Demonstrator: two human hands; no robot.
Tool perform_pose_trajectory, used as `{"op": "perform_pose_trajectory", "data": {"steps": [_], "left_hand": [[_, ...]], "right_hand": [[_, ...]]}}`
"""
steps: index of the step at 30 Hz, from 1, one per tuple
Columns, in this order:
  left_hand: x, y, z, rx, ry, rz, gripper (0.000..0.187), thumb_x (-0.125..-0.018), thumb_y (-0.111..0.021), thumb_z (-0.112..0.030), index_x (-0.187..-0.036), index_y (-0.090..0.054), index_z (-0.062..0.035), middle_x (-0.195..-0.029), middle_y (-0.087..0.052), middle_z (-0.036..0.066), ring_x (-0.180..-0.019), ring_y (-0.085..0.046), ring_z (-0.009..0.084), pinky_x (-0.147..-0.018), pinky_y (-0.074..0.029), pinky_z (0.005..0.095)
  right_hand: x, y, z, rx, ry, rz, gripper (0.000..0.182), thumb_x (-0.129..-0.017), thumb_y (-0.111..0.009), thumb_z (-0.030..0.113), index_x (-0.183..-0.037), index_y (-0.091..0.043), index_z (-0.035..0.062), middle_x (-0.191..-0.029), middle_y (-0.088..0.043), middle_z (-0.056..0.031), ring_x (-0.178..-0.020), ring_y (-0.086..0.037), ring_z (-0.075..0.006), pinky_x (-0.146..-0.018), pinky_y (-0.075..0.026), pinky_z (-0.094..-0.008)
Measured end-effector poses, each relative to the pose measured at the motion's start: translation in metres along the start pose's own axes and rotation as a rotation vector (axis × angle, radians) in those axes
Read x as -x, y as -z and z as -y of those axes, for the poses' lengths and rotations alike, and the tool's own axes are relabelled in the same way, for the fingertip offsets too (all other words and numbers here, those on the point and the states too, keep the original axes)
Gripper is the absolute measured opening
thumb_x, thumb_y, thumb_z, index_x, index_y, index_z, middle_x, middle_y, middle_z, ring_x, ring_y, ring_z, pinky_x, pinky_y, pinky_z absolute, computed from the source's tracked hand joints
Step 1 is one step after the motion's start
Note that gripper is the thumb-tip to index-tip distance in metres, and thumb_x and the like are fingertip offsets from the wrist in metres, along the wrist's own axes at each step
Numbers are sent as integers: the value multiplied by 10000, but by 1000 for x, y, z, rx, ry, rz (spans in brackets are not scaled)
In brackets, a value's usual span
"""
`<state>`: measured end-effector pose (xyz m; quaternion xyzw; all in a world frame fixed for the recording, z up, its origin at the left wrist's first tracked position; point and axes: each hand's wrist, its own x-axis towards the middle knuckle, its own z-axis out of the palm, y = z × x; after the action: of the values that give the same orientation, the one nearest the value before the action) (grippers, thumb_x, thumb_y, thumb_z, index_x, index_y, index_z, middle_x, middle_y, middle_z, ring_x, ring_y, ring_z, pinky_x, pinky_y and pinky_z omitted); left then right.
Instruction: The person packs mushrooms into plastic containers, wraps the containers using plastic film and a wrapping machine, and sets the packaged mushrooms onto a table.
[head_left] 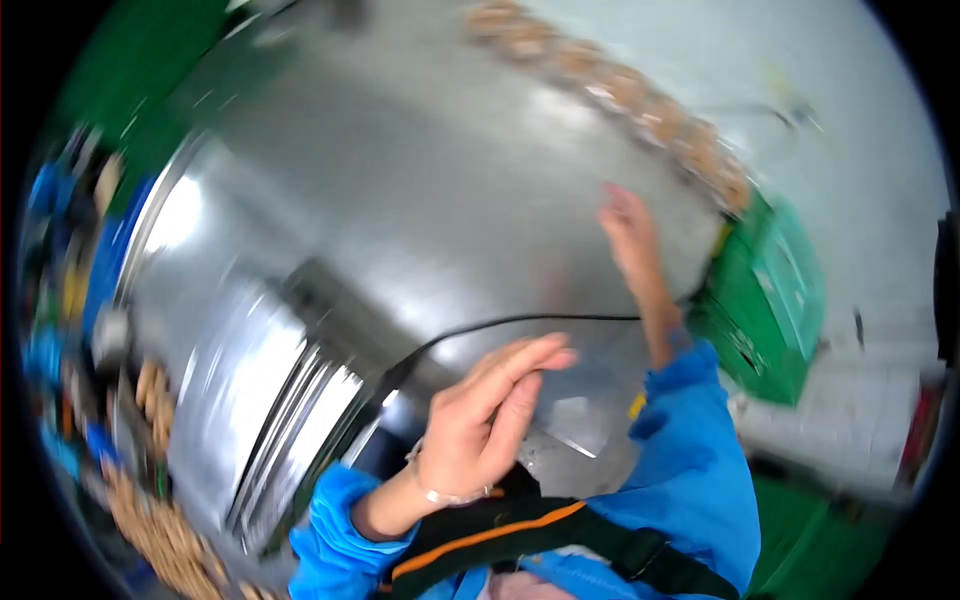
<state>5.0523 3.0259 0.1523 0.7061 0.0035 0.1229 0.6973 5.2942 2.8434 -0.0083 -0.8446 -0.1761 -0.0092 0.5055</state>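
Note:
Blue sleeves reach over a shiny metal table. My left hand is low in the centre, above the table's near edge, with its fingers pressed together and a bracelet at the wrist; whether anything lies inside it is hidden. Further right and higher, my right hand is stretched over the tabletop, its fingers blurred. A black cable runs across the table between the two hands. Under the left hand's fingertips, a small clear plastic bag lies on the metal.
A row of wrapped brown items lines the far edge. At the right stands a green bin. A metal machine with a rounded cover is at the left; more brown pieces are at the lower left.

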Motion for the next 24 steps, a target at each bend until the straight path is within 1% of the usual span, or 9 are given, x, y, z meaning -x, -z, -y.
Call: {"op": "perform_pose_trajectory", "data": {"steps": [2,4,7,10,15,18,21,22,24], "left_hand": [[32,49,-105,297,-52,-177,279,-828,-456,37,-1099,-522,52,-1004,-596,184,-889,-588,250,-820,-448,325],[73,76,-158,496,-299,-134,291,-825,-456,28,-1109,-510,50,-1016,-586,185,-903,-577,255,-829,-438,331],[136,97,-174,488,-508,-22,309,-820,-456,14,-1125,-492,48,-1033,-572,187,-923,-561,264,-842,-423,340],[185,127,-188,453,-536,-74,330,-815,-456,1,-1141,-474,45,-1051,-557,188,-943,-545,273,-855,-408,350],[267,178,-185,309,-614,-197,366,-807,-456,-22,-1168,-445,41,-1080,-533,191,-977,-518,287,-876,-383,365],[316,210,-177,235,-623,-249,390,-802,-456,-35,-1184,-427,38,-1097,-518,193,-997,-502,295,-889,-368,375],[375,251,-169,39,-568,-320,414,-797,-456,-49,-1200,-409,36,-1115,-504,194,-1018,-486,304,-902,-353,384],[400,270,-160,-96,-543,-393,422,-796,-455,-53,-1205,-403,35,-1121,-499,195,-1024,-480,307,-906,-348,387],[458,325,-128,-468,-420,-762,438,-792,-455,-62,-1216,-391,33,-1132,-489,196,-1038,-470,313,-915,-338,394]], "right_hand": [[31,-20,84,-205,-158,125,340,-847,-533,203,-1136,-517,25,-1123,-544,-109,-1048,-504,-211,-907,-377,-333],[49,-51,155,-479,-116,197,408,-837,-536,159,-1204,-448,4,-1091,-534,-99,-883,-519,-160,-809,-416,-287],[85,-89,291,-729,439,293,502,-844,-500,171,-1284,-340,-9,-1121,-508,-131,-917,-494,-187,-837,-384,-332],[132,-121,397,-913,914,363,491,-833,-513,158,-1270,-356,-4,-1127,-509,-136,-940,-494,-201,-850,-384,-337],[196,-171,505,-1171,1350,499,476,-816,-536,136,-1246,-383,4,-1137,-510,-145,-979,-495,-224,-870,-383,-344],[231,-210,544,-1212,1410,561,467,-805,-549,123,-1232,-399,9,-1143,-511,-151,-1002,-495,-237,-882,-383,-349],[258,-277,576,-1187,1322,592,459,-795,-563,110,-1218,-415,14,-1149,-512,-156,-1025,-495,-251,-895,-382,-354],[269,-302,585,-1159,1299,612,457,-791,-567,106,-1214,-420,16,-1151,-512,-158,-1033,-495,-256,-899,-382,-355],[290,-347,592,-1040,1210,663,452,-784,-576,97,-1204,-431,19,-1155,-513,-162,-1049,-495,-265,-907,-382,-358]]}}
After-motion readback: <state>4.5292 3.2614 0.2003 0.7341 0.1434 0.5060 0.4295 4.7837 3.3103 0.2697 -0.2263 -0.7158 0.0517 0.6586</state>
